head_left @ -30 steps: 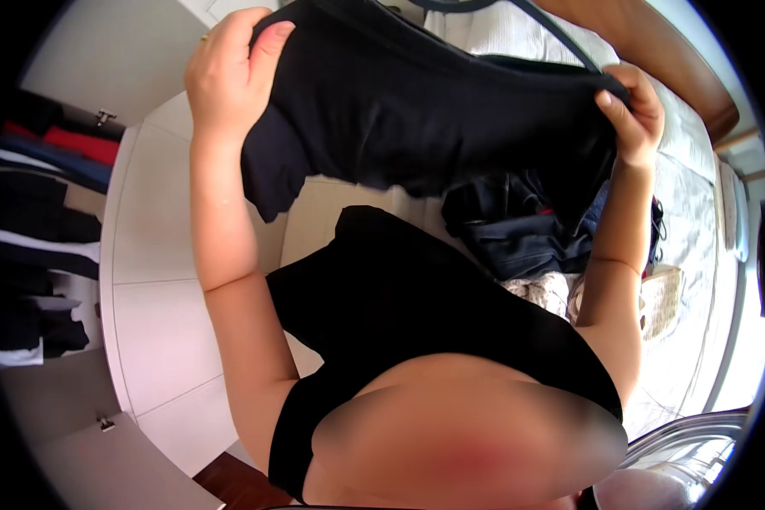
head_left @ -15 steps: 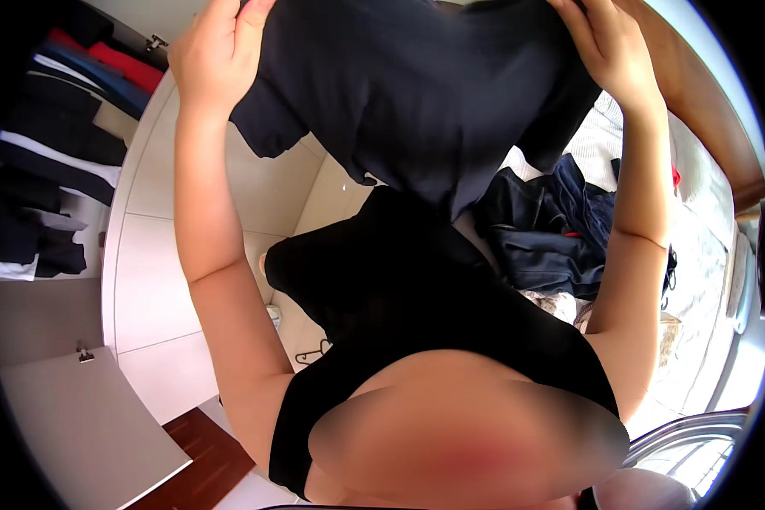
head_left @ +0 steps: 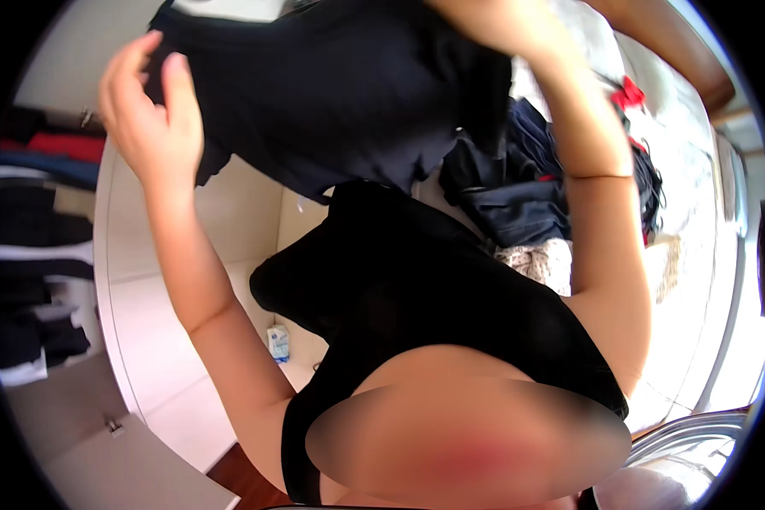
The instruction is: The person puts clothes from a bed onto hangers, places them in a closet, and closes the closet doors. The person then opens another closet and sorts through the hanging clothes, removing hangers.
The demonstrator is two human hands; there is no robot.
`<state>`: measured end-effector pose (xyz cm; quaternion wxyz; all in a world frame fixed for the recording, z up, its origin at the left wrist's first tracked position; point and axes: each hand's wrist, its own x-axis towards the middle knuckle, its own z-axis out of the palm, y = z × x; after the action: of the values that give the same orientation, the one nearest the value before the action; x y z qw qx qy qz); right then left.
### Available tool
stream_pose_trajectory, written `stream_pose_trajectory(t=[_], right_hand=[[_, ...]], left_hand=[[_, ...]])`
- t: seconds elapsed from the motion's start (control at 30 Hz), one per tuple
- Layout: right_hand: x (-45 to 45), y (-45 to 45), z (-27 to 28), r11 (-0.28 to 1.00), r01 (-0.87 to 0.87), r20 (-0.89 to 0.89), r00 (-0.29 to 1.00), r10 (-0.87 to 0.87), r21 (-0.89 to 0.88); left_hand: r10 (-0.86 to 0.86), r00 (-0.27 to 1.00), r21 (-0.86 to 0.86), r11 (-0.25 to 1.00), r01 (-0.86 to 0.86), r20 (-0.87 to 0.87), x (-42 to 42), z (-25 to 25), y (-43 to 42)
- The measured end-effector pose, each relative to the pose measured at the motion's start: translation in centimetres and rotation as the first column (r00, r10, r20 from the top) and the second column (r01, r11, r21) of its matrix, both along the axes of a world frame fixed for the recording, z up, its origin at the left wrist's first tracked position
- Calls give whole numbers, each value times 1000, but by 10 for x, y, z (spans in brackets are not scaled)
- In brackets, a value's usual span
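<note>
A black T-shirt (head_left: 314, 102) hangs spread out in front of me at the top of the view, its upper edge partly cut off. My left hand (head_left: 155, 119) is at the shirt's left edge with thumb and fingers apart, the fingertips against the cloth. At the shirt's upper right, my right hand (head_left: 493, 25) is closed on the fabric, blurred and partly out of frame. The lower hem hangs just above my black-clothed lap.
On the right, a bed (head_left: 688, 170) bears a heap of dark clothes (head_left: 518, 195) and a red item (head_left: 629, 92). Folded clothes (head_left: 38, 229) fill an open cupboard at left, beside white panels (head_left: 144, 314). A small white-blue packet (head_left: 279, 342) lies on the floor.
Both hands and the T-shirt have moved left in the view. My left hand's fingers have spread from their grip on the cloth. The view has turned a little.
</note>
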<state>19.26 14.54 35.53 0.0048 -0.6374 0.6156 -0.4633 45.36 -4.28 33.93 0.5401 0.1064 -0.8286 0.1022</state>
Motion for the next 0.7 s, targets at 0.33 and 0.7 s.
stream_pose_trajectory(t=[0.33, 0.7], right_hand=[[100, 20, -153, 942, -318, 128, 944, 304, 107], [-170, 205, -371, 335, 767, 81, 350, -933, 548]], left_hand=[[-348, 511, 615, -529, 585, -786, -53, -83, 35], [-395, 714, 769, -558, 314, -578, 43, -93, -25]])
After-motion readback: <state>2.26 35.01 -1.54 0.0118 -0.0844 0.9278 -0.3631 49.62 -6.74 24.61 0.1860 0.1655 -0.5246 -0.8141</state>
